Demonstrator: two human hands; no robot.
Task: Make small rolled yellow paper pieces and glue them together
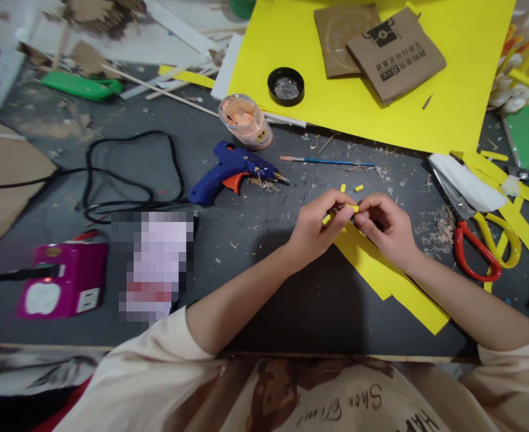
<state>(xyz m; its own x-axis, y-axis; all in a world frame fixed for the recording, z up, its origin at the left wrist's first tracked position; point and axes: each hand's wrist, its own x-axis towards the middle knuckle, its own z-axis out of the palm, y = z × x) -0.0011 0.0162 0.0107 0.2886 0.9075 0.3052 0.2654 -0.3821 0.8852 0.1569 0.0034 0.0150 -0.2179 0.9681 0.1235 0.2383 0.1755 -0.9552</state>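
Note:
My left hand (320, 225) and my right hand (383, 227) meet over the dark table, fingers pinched together on a small yellow paper piece (352, 208). Another bit of yellow (326, 219) shows under my left fingers. Two tiny yellow scraps (358, 188) lie just beyond the hands. Yellow paper strips (394, 285) lie on the table under my right wrist.
A blue glue gun (232, 170) lies left of the hands, with a thin paintbrush (327, 161) beyond. Red-and-yellow scissors (480, 246) rest at the right. A large yellow sheet (367, 102) carries cardboard pieces (394, 54) and a black lid (286, 86). A jar (245, 122), black cable (124, 180) and magenta power strip (61, 279) sit left.

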